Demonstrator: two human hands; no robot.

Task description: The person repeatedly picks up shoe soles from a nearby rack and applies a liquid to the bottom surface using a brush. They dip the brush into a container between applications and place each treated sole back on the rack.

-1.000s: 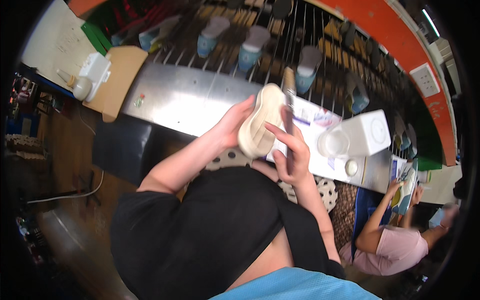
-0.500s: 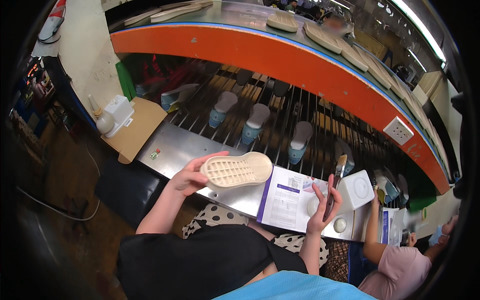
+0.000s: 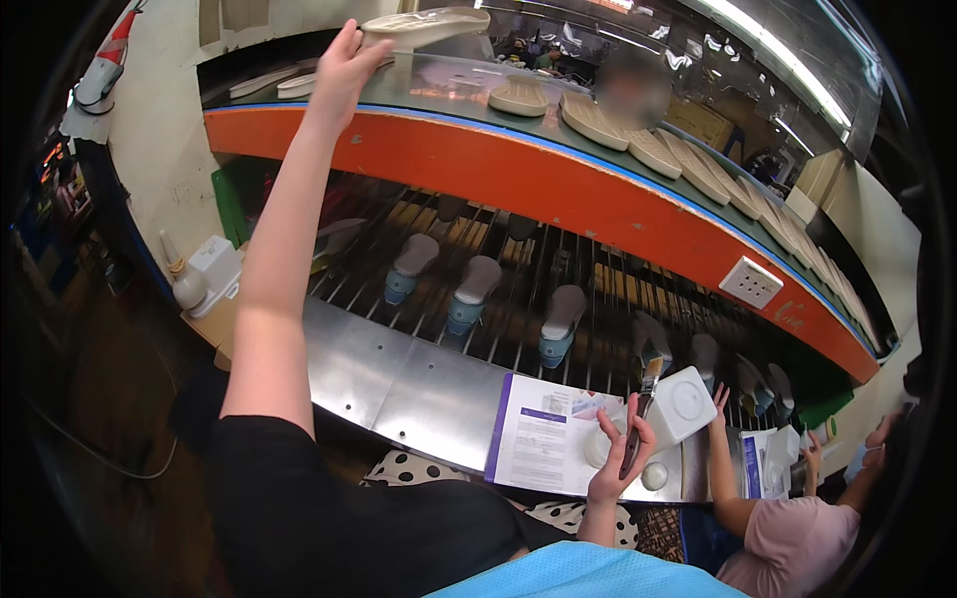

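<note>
My left hand [image 3: 342, 68] is stretched up and far, gripping a cream shoe sole [image 3: 424, 25] at the upper conveyor shelf [image 3: 558, 189]. My right hand [image 3: 620, 453] stays low by the metal bench [image 3: 399, 374], holding a small brush [image 3: 643, 404] upright between the fingers. Just left of that hand an open paper booklet [image 3: 543, 434] lies on the bench. A white tub [image 3: 683, 404] stands right behind the brush.
More cream soles [image 3: 618, 130] lie in a row along the orange-fronted upper shelf. Blue-and-grey shoe lasts [image 3: 477, 292] stand on a wire rack behind the bench. Another person in pink [image 3: 788, 538] works at the lower right. A white bottle [image 3: 189, 279] sits at the left.
My left hand has carried the sole from in front of my chest up to the upper shelf. The view has tilted upward. My right hand has stayed low with the brush.
</note>
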